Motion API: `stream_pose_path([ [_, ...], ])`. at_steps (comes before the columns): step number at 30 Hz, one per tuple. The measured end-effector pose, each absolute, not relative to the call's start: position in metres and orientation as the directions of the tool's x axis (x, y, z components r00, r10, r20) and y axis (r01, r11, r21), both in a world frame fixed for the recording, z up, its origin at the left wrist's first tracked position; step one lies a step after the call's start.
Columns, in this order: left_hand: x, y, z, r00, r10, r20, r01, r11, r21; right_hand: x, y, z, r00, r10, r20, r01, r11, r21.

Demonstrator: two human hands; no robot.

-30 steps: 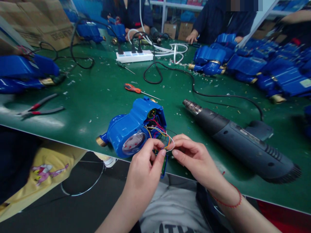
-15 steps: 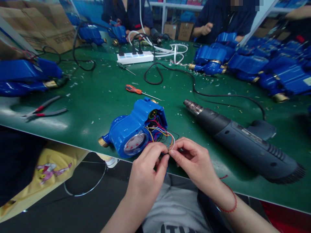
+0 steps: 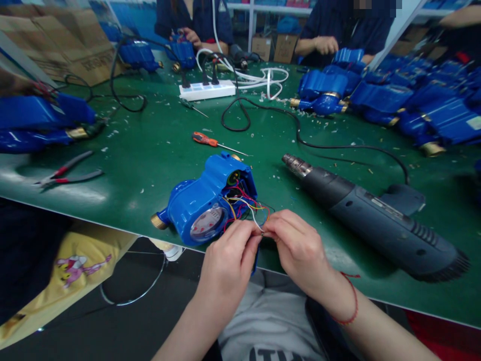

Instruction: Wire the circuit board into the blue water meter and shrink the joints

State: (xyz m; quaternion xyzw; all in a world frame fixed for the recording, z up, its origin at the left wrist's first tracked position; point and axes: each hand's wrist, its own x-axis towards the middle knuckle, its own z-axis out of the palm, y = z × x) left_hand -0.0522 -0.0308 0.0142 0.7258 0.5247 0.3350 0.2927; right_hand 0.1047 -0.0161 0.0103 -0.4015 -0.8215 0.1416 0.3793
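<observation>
A blue water meter [image 3: 199,198] lies on its side at the near edge of the green table [image 3: 150,150], its round dial facing me and its housing open. Coloured wires [image 3: 246,204] spill from the opening. My left hand [image 3: 229,260] and my right hand [image 3: 296,248] meet just below the opening, fingertips pinched together on the wire ends. A small dark part shows under my left fingers, too hidden to name. A red string circles my right wrist.
A black heat gun [image 3: 376,218] lies right of my hands, its cord running back. An orange screwdriver [image 3: 210,141], pliers [image 3: 65,170] and a white power strip [image 3: 206,89] sit further off. Several blue meters [image 3: 376,98] are piled at the right and left. Other people work across the table.
My hands have closed in on each other and the fingertips now pinch the wire ends together. The wire loop has drawn tighter toward the meter.
</observation>
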Motion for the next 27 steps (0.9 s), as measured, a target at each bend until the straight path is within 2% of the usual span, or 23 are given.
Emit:
stream_pose_path([
  [3, -0.052, -0.03, 0.016, 0.217, 0.961, 0.171, 0.571, -0.267, 0.776, 0.106, -0.014, 0.011, -0.401, 0.749, 0.527, 0.601, 0.649, -0.466],
  [6, -0.052, -0.031, 0.016, 0.204, 0.969, 0.142, 0.581, -0.236, 0.779, 0.111, -0.009, 0.016, -0.322, 0.777, 0.541, 0.657, 0.595, -0.463],
  [10, -0.053, -0.032, 0.016, 0.188, 0.973, 0.133, 0.567, -0.218, 0.794, 0.119, -0.01, 0.029, -0.223, 0.825, 0.519, 0.627, 0.529, -0.571],
  [13, -0.053, -0.032, 0.016, 0.17, 0.975, 0.141, 0.545, -0.212, 0.811, 0.125, -0.021, 0.033, -0.306, 0.868, 0.392, 0.588, 0.496, -0.639],
  [17, -0.052, -0.032, 0.015, 0.147, 0.975, 0.169, 0.516, -0.221, 0.827, 0.126, -0.034, 0.03, -0.422, 0.871, 0.254, 0.614, 0.48, -0.627],
  [22, -0.051, -0.033, 0.015, 0.121, 0.977, 0.178, 0.486, -0.215, 0.847, 0.109, -0.029, 0.025, -0.313, 0.924, 0.222, 0.479, 0.355, -0.803],
  [27, -0.052, -0.034, 0.015, 0.1, 0.991, 0.084, 0.485, -0.122, 0.866, 0.095, -0.019, 0.022, -0.129, 0.965, 0.229, 0.42, 0.263, -0.869],
])
